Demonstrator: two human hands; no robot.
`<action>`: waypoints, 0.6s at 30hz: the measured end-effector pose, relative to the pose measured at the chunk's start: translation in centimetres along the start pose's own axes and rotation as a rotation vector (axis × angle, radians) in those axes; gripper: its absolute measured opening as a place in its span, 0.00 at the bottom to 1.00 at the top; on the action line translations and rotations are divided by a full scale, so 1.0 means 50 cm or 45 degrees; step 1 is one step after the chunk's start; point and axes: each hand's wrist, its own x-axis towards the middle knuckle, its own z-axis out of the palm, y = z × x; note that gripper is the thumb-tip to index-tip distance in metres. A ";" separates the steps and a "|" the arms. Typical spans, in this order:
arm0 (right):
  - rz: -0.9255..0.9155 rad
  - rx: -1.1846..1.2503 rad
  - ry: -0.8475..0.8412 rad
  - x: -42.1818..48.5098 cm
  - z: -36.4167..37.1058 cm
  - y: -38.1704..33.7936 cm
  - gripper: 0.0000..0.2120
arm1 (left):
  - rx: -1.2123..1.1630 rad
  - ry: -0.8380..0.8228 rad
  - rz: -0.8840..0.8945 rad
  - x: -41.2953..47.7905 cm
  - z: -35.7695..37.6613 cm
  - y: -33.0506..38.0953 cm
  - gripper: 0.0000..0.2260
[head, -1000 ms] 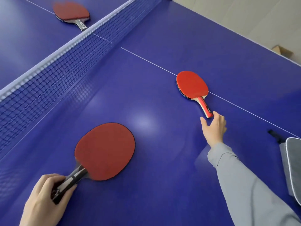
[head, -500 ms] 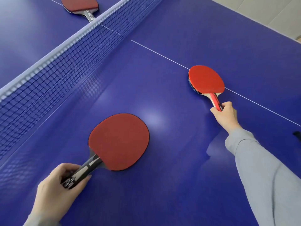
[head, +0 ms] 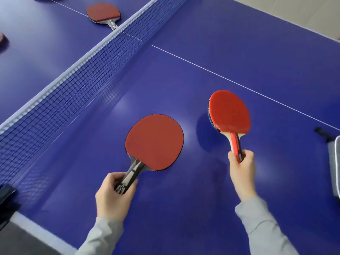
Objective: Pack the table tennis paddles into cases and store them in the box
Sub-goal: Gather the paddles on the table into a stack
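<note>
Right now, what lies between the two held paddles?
Head view: only bare table, crossed by a shadow, between the left paddle and the right paddle.

My right hand, second ago only reaching for red-handled paddle, then closing on handle, now grips it. Paddle no longer flat on table: lifted clear, blade up, shadow below. Pulled off white line, back toward me. My left hand has carried dark-handled paddle rightward, away from net side. Two blades, well apart before, now near each other. Right arm drawn in, less outstretched.
</note>
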 end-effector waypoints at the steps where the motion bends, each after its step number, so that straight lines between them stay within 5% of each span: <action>1: 0.024 0.024 0.000 -0.044 -0.014 0.017 0.10 | -0.012 -0.002 -0.020 -0.028 0.008 -0.004 0.10; 13: 0.329 0.169 0.064 -0.372 -0.058 0.121 0.09 | 0.037 -0.199 -0.161 -0.165 0.112 -0.046 0.07; 18: 0.387 0.228 0.165 -0.412 -0.006 0.112 0.09 | 0.138 -0.484 -0.120 -0.152 0.102 -0.069 0.11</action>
